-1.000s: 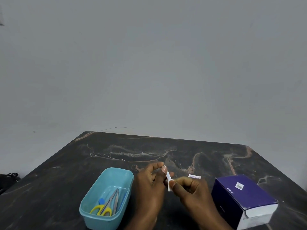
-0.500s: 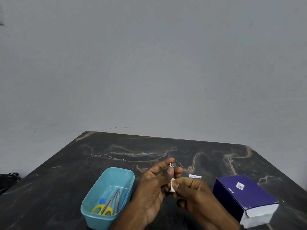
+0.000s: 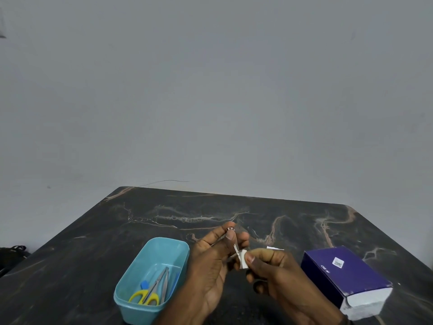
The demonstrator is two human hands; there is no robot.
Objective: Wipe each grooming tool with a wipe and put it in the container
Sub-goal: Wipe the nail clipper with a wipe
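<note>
nail clipper [image 3: 234,245] pinched in left hand [image 3: 210,261] fingers; right hand [image 3: 278,273] fingers pinch wipe [image 3: 243,260] against it.

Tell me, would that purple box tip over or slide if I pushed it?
The purple box lies flat on its broad face on the table, so it would probably slide, not tip. The tabletop looks smooth, which helps sliding. Its weight can't be judged.

Dim, soft, perhaps slightly blurred.
</note>
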